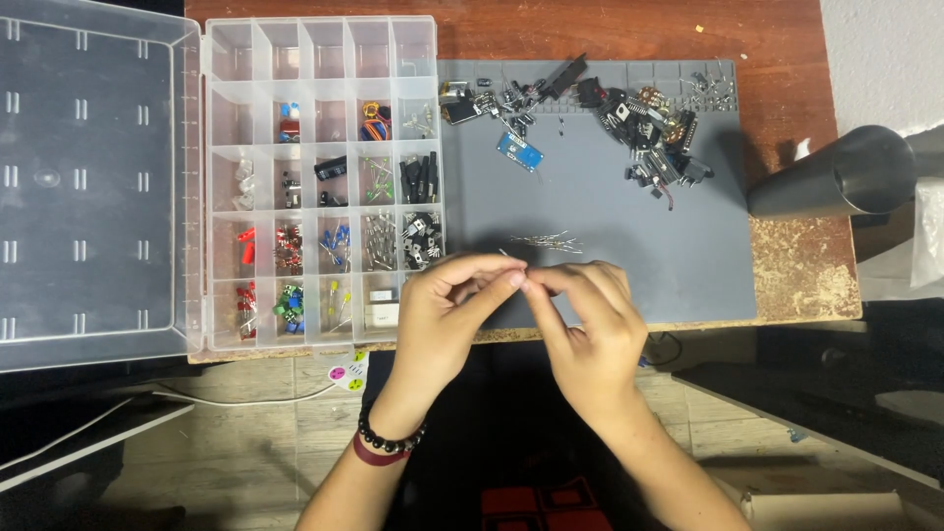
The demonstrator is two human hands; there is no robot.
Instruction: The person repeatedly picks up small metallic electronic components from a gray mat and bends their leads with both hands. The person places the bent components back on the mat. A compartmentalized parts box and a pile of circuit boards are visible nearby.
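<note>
- Where our fingertips meet over the mat point(610, 226), left hand point(444, 310) and right hand point(588, 324) each pinch one thin part point(513, 264), steadying both ends.
- Loose leads point(547, 241) lie just beyond, within reach.
- We keep the organizer point(324, 182) open alongside.

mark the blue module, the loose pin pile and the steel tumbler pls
blue module point(519, 151), head view, middle of board
pin pile point(547, 241), head view, centre of cluster
steel tumbler point(821, 187), head view, side wall
</note>
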